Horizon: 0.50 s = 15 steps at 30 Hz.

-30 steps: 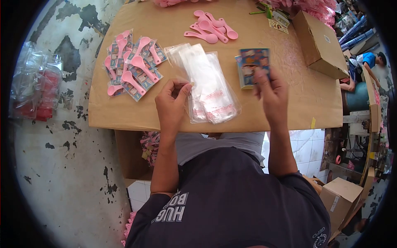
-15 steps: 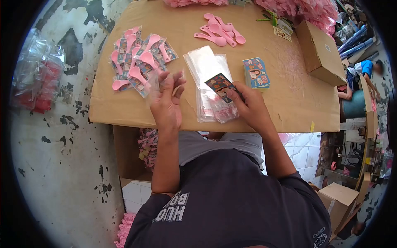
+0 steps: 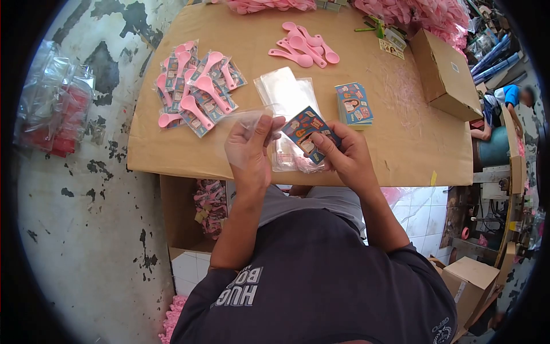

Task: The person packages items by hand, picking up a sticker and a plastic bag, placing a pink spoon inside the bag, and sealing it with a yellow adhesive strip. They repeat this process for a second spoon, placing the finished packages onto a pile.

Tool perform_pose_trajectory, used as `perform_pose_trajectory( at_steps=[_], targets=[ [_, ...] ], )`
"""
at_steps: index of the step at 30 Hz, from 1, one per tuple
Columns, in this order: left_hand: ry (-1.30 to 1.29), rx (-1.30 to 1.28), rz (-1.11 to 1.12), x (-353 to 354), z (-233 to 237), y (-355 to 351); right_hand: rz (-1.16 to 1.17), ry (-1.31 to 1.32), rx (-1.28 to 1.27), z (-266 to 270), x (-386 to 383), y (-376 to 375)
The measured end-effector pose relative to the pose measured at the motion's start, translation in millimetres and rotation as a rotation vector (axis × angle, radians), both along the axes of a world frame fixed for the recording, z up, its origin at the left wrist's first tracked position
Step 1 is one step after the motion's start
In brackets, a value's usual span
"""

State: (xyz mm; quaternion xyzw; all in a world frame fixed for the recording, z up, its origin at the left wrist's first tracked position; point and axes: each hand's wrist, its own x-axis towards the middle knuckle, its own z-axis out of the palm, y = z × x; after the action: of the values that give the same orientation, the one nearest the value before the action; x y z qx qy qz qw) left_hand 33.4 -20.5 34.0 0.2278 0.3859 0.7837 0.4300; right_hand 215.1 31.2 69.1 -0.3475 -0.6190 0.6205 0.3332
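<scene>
Right hand [image 3: 344,157] is pinching a printed card [image 3: 309,129] between thumb and fingertips; grip closed on the card's lower end. The card is tilting, its free end pointing toward the left hand [image 3: 252,146]. Left hand is clenching a clear bag [image 3: 240,129], thumb and fingers closed on it. The bag is showing as a pale film in front of the knuckles. Both items are being held up over the near edge of the cardboard tabletop [image 3: 401,143], about mid-length. The card's free end is sitting just beside the bag; whether it is inside the film cannot be told.

Directly beyond the hands, a stack of empty bags [image 3: 283,94] is lying flat at mid-tabletop. Just to its right, a stack of cards [image 3: 353,104] is resting, well apart from the right edge. Loose pink spoons [image 3: 303,49] are lying toward the far edge. Bagged spoons [image 3: 195,86] are piling up near the left edge. A brown box [image 3: 444,66] is occupying the far right corner. Off the tabletop, left, a heap of packets [image 3: 54,114] is lying on the floor.
</scene>
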Motion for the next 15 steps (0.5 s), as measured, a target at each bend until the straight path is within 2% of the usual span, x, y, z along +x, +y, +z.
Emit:
perform_pose_trajectory(
  at_steps=[3,5,9,12,15],
  targets=[
    [-0.042,-0.058,0.046,13,11,0,-0.045,0.093,-0.069,-1,-1,-1],
    [-0.108,-0.055,-0.039,16,11,1,-0.078,0.142,-0.055,-6,-2,-1],
    [-0.128,-0.033,-0.075,25,10,1,-0.077,0.138,-0.055,-12,1,-3],
    [-0.121,-0.002,-0.085,29,8,1,-0.008,0.047,-0.072,-8,9,-2],
    [-0.044,-0.007,-0.113,31,8,0,0.111,-0.073,0.025,-5,15,3]
  ],
)
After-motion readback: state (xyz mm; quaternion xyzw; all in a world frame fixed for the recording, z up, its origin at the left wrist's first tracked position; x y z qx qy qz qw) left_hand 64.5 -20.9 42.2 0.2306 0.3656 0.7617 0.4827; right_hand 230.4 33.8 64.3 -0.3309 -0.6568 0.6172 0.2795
